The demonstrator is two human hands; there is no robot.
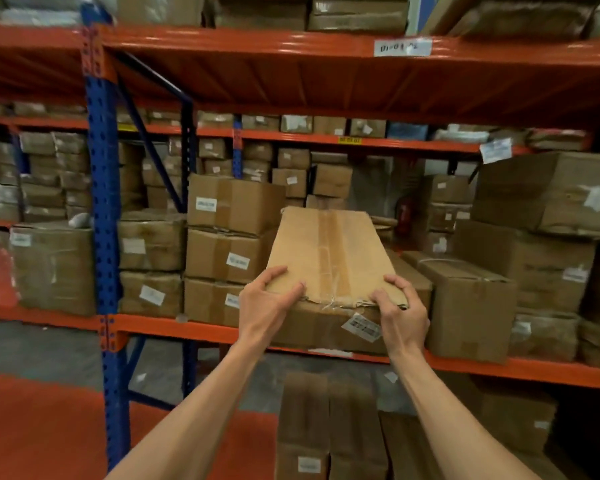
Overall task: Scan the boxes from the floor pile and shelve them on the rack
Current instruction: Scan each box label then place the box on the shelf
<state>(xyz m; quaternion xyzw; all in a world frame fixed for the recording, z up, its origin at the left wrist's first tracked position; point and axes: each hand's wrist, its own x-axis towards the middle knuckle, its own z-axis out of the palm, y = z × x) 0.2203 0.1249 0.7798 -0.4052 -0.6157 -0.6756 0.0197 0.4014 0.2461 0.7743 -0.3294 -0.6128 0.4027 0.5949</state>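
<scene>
Gripping the box (326, 271) at its near corners, both hands, left (267, 303) and right (400, 315), curl their fingers over it at the shelf (201, 332) front edge; push squarely, label outward.

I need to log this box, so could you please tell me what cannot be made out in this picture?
- Head view: barcode label on the box: blurred, partly covered by the right hand.
- Fingertips of the left hand: tucked under the box's torn flap.
- Shelf tag: print smeared.
- Whether the box sits fully on the shelf: hidden by the hands.
- No scanner in view.
</scene>
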